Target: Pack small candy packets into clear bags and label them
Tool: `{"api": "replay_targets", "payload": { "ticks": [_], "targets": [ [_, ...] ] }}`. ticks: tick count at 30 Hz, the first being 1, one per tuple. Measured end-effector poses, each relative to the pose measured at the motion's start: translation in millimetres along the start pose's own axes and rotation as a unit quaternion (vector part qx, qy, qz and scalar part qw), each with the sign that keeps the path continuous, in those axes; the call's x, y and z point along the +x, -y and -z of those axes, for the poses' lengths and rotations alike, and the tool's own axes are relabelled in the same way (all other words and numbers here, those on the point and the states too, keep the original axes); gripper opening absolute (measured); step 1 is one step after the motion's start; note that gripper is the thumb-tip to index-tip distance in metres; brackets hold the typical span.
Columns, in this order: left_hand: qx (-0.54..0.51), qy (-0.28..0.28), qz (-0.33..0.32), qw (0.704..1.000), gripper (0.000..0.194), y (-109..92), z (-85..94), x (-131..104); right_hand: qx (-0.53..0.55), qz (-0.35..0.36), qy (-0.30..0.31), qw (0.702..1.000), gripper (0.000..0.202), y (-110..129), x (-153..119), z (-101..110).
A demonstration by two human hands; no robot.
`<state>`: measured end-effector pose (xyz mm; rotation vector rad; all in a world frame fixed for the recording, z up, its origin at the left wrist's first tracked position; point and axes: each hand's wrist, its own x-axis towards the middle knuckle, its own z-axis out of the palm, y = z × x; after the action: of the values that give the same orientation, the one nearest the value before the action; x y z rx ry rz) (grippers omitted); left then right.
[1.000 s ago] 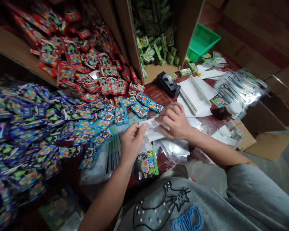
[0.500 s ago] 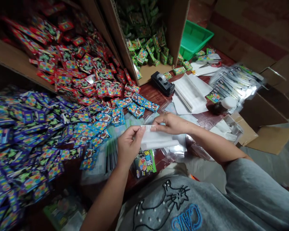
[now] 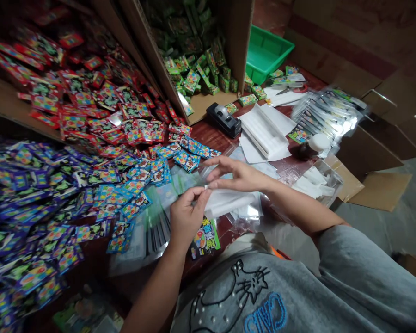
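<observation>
In front of my body, my left hand (image 3: 189,212) pinches the left end of a folded white paper sheet (image 3: 230,202) between thumb and fingers. My right hand (image 3: 234,175) is over the sheet's upper edge with fingers stretched apart, its thumb close to the left fingertips. Part of the paper is hidden beneath that hand. Below the sheet lies a black and green printed card (image 3: 208,238). Clear plastic bags (image 3: 246,215) lie under and beside the paper. Left of my left hand is a fanned row of clear sleeves (image 3: 156,226).
Piles of purple packets (image 3: 31,222), red packets (image 3: 76,120) and blue packets (image 3: 187,159) spread leftward. A carton (image 3: 242,51) holds green packets. Behind my hands are a tape dispenser (image 3: 223,120) and white paper stack (image 3: 266,132). A dark bottle (image 3: 305,150) and green tray (image 3: 263,55) stand right.
My right hand's fingers have lifted and spread from the paper's top edge, and its thumb has shifted towards my left hand. The left hand keeps its pinch. The view has shifted slightly.
</observation>
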<state>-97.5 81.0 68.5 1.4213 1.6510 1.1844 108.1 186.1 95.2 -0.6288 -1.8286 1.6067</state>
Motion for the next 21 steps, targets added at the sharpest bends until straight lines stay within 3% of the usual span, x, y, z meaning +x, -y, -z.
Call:
{"api": "replay_targets", "payload": {
  "ticks": [3,8,14,16,18,21],
  "targets": [
    [-0.002,0.009,-0.011,1.0,0.031,-0.7,-5.5,-0.7,0.027,-0.013,0.019,0.999,0.054,-9.2,-5.0,-5.3],
    [-0.052,0.019,0.01,0.998,0.032,-1.6,-15.1,1.6,0.042,-0.012,-0.023,0.999,0.051,-19.8,-15.3,-7.8],
    [-0.019,0.033,0.048,0.998,0.038,-1.5,-17.9,2.5,0.038,0.044,-0.05,0.997,0.053,-24.3,-26.6,-8.4],
    [-0.016,0.04,0.058,0.997,0.036,1.7,-17.5,1.2,0.017,0.047,-0.085,0.995,0.05,-24.9,-33.5,-9.7],
    [-0.01,0.036,0.073,0.997,0.033,6.2,-18.4,-0.3,-0.003,0.034,-0.161,0.986,0.048,-24.4,-43.5,-10.5],
    [0.009,0.031,0.078,0.996,0.031,10.5,-24.9,-2.3,0.007,0.004,-0.242,0.97,0.074,-22.9,-64.0,-8.1]
  ]
}}
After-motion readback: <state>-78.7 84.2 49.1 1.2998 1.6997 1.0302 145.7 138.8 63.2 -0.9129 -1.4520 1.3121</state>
